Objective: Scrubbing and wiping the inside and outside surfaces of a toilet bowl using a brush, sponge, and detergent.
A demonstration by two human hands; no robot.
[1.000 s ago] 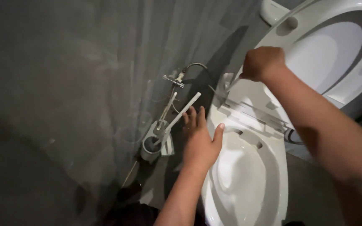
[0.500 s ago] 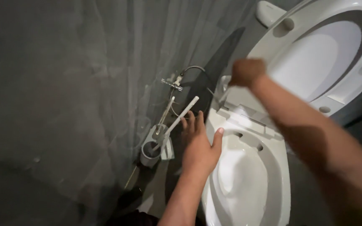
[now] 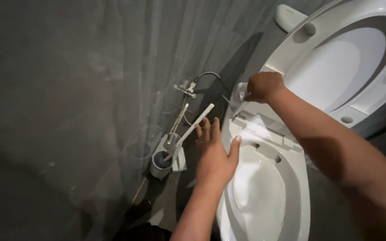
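- Beside the white toilet bowl (image 3: 291,209), at its 9 o'clock rim, the left hand (image 3: 214,156) lies flat against the outer edge, fingers (image 3: 205,130) spread and released, thumb hooked over the rim lip; it grasps nothing.
- Up at 12 o'clock from that hand, the right hand (image 3: 263,86) is clenched at the back corner of the bowl, just where the seat hinge sits. A small pale part shows at its knuckles, but I cannot tell what it is, nor whether the fingers truly pinch it.
- Behind the right hand, the raised seat and lid (image 3: 349,58) stand tilted up toward 1 o'clock, with round bumpers showing on the underside. The lid's lower edge comes close to the right forearm, so there is little open room on that side.
- At 9 o'clock of the left hand, well within reach, a toilet brush (image 3: 193,127) leans out of its round holder (image 3: 161,163) on the floor; the white handle slants toward 1 o'clock and its tip ends just beside the left fingertips without clearly touching them.
- Above the brush, a metal valve with a looping hose (image 3: 207,76) juts from the grey wall (image 3: 68,89), near the bowl's back left corner.
- Between the bowl's left edge and the wall runs a narrow strip of dark floor (image 3: 166,196), taken up partly by the brush holder; the left forearm fills much of what remains.
- Inside the bowl the basin is open, with two small openings under the back rim.
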